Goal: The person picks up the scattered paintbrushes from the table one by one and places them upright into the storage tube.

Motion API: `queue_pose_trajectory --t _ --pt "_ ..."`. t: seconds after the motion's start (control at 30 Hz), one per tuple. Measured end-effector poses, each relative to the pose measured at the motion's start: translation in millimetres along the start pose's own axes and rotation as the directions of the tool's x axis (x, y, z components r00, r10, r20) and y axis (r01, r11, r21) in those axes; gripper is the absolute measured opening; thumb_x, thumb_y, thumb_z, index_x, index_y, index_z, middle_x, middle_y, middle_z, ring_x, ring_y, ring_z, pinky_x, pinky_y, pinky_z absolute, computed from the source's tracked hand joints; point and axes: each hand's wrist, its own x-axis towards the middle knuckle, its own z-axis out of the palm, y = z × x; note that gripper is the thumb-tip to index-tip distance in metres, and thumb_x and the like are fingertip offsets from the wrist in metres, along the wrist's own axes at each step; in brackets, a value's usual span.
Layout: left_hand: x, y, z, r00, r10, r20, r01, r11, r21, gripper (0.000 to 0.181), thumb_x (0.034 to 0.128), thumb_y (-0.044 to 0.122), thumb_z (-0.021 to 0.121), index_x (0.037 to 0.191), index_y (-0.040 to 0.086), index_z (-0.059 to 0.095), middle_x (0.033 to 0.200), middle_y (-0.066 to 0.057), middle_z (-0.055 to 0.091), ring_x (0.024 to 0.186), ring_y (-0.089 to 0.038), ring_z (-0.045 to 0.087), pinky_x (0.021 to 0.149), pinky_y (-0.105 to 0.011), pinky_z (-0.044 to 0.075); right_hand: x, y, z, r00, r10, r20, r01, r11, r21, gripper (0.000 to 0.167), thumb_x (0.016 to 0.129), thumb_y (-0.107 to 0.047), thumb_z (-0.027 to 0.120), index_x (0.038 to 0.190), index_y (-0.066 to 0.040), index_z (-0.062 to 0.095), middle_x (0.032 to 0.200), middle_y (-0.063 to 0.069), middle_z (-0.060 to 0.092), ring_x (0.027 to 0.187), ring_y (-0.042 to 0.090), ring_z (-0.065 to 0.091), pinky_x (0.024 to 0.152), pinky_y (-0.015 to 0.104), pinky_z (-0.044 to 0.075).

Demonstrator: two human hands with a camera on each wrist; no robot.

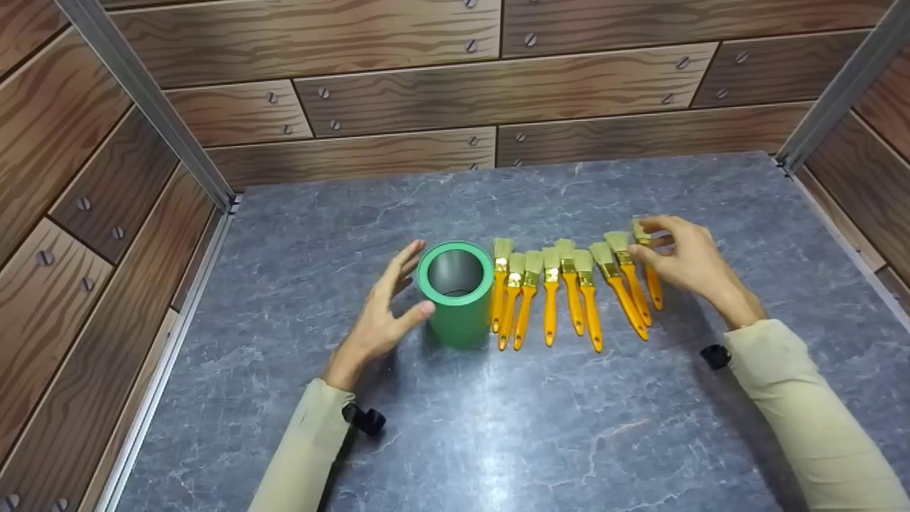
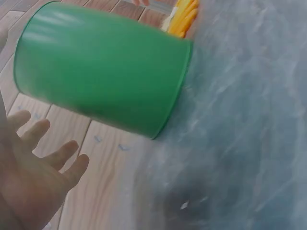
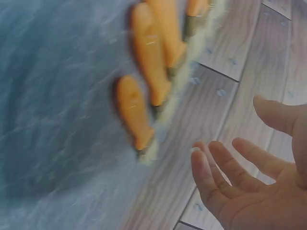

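Note:
A green cylindrical container (image 1: 458,326) with a wide rim and dark inside stands upright on the table. My left hand (image 1: 375,313) is at its left side, fingers spread and thumb near the front; the left wrist view shows a gap between that hand (image 2: 43,167) and the green wall (image 2: 103,72). To the right of the container lies a row of several paintbrushes with orange handles, bristles pointing away. Over the rightmost paintbrush (image 1: 654,288) hovers my right hand (image 1: 689,259). Its fingers are relaxed and hold nothing in the right wrist view, apart from the nearest paintbrush (image 3: 133,110).
The grey marbled table (image 1: 569,441) is bordered by wood-plank-patterned walls (image 1: 398,92) at the back and both sides. Metal posts (image 1: 153,107) stand at the back corners. Small black devices (image 1: 364,419) are worn at both wrists.

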Motion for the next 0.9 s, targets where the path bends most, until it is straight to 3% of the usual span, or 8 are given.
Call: queue_pose_trajectory --t 0.13,0.2,0.4,0.6,0.73,0.9 --pt "-1.1 -2.3 5.8 0.998 -0.050 0.033 0.051 0.998 -0.026 0.106 0.0910 0.060 0.079 0.172 0.022 0.022 0.172 -0.004 0.037 0.155 -0.031 0.043 0.126 -0.058 0.039 5.5 10 1 1.000 0.019 0.005 -0.019 1.000 -0.015 0.055 0.103 -0.024 0.074 0.146 0.006 0.058 0.139 0.035 0.062 0.115 0.055 0.067 0.088 0.067 0.061" --pt "-1.8 -4.3 8.3 0.996 -0.076 0.046 0.078 0.996 -0.046 0.107 0.0876 0.051 0.086 0.171 0.026 0.024 0.168 0.002 0.043 0.151 -0.025 0.047 0.125 -0.055 0.041 7.7 15 2 0.999 0.037 0.013 -0.036 0.999 -0.026 0.053 0.101 -0.021 0.076 0.142 0.009 0.060 0.133 0.036 0.064 0.112 0.054 0.069 0.087 0.066 0.062" --pt "-3.1 -13.1 18.9 0.992 -0.097 0.078 0.108 0.982 -0.152 0.114 0.0790 0.017 0.096 0.170 0.025 0.028 0.162 0.001 0.051 0.149 -0.022 0.050 0.126 -0.052 0.040 7.1 33 2 0.994 0.102 0.026 -0.101 0.994 -0.048 0.046 0.096 -0.015 0.081 0.128 0.013 0.064 0.119 0.034 0.068 0.103 0.051 0.072 0.088 0.063 0.063" --pt "-6.3 -19.5 26.1 0.988 -0.127 0.084 0.141 0.970 -0.200 0.116 0.0770 0.010 0.097 0.169 0.025 0.028 0.164 0.001 0.048 0.153 -0.020 0.045 0.130 -0.047 0.036 10.6 44 4 0.987 0.160 0.026 -0.157 0.984 -0.082 0.042 0.093 -0.021 0.085 0.117 0.009 0.069 0.105 0.027 0.072 0.089 0.036 0.069 0.071 0.035 0.058" --pt "-7.5 -23.5 29.6 0.987 -0.135 0.088 0.153 0.959 -0.239 0.116 0.0766 0.008 0.097 0.169 0.026 0.030 0.164 0.001 0.048 0.153 -0.020 0.045 0.129 -0.046 0.037 13.4 48 3 0.971 0.229 0.062 -0.225 0.972 -0.063 0.042 0.091 -0.023 0.086 0.113 0.007 0.068 0.101 0.024 0.073 0.076 0.020 0.067 0.061 0.023 0.055" --pt "-9.5 -29.1 30.3 0.983 -0.157 0.091 0.177 0.936 -0.303 0.111 0.0777 0.004 0.096 0.167 0.028 0.034 0.163 0.002 0.050 0.152 -0.019 0.046 0.129 -0.043 0.037 17.5 50 2 0.937 0.337 0.096 -0.334 0.942 -0.041 0.049 0.088 -0.028 0.090 0.113 0.008 0.067 0.099 0.021 0.075 0.072 0.014 0.067 0.059 0.024 0.058"
